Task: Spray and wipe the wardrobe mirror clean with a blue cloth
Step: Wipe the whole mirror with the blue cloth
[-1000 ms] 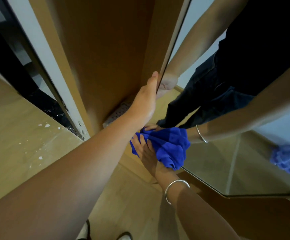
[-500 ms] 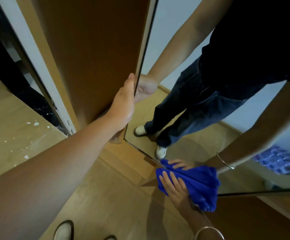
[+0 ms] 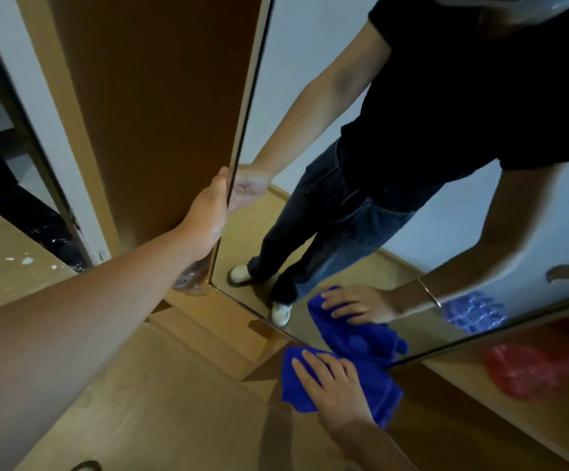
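Wiping underway: right hand [image 3: 335,385] presses the blue cloth [image 3: 381,385] flat-fingered at the mirror [image 3: 310,96]'s five-o'clock corner, left hand [image 3: 208,215] gripping the door edge [image 3: 242,130]; remaining glass likely next.

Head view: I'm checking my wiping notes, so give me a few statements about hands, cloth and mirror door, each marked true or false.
1. The right hand presses the blue cloth near the mirror's bottom edge. True.
2. The left hand holds a spray bottle. False: it grips the mirror door's edge.
3. The cloth is red. False: it is blue.
4. The mirror reflects the person's legs. True.
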Action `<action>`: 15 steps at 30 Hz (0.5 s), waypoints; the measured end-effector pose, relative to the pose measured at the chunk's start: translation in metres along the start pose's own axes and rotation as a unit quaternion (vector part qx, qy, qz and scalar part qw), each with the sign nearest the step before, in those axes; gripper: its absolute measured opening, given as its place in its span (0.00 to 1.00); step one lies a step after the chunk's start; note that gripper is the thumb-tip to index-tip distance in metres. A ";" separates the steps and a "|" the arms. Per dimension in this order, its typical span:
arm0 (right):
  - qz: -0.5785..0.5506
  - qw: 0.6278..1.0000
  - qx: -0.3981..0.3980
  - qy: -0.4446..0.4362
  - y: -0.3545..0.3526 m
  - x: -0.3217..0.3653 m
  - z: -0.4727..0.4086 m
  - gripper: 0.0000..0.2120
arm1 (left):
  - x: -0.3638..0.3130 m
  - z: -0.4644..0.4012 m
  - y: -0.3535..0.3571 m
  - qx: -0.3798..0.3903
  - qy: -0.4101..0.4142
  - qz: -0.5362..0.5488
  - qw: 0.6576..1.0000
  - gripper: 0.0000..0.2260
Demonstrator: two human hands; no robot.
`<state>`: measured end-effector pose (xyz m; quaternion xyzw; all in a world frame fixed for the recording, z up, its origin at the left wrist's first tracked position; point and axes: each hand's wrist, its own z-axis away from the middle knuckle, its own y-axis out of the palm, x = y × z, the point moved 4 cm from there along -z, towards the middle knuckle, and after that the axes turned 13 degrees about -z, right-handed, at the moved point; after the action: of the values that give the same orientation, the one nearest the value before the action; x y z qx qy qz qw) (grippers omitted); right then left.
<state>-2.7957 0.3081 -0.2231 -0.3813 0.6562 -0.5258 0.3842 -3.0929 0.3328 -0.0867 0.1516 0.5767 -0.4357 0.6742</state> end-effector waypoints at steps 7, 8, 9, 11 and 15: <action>-0.221 0.951 -0.196 0.088 -0.145 0.014 -0.054 0.39 | -0.096 0.040 -0.040 0.040 0.147 0.067 0.986 0.25; -0.239 0.940 -0.226 0.085 -0.165 0.016 -0.063 0.42 | -0.116 0.046 -0.044 0.037 0.180 0.062 0.981 0.24; -0.247 0.932 -0.255 0.074 -0.188 0.018 -0.072 0.46 | -0.136 0.051 -0.050 0.037 0.217 0.065 0.973 0.23; -0.242 0.912 -0.327 0.052 -0.235 0.020 -0.088 0.50 | -0.175 0.060 -0.061 0.042 0.279 0.060 0.957 0.22; -0.220 0.844 -0.487 0.041 -0.337 0.012 -0.112 0.33 | -0.252 0.079 -0.091 0.019 0.360 0.069 0.930 0.18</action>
<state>-2.8691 0.2892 0.1242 -0.6320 0.7417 -0.2248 -0.0040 -3.0994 0.3286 0.1924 0.3505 0.7606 -0.3148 0.4468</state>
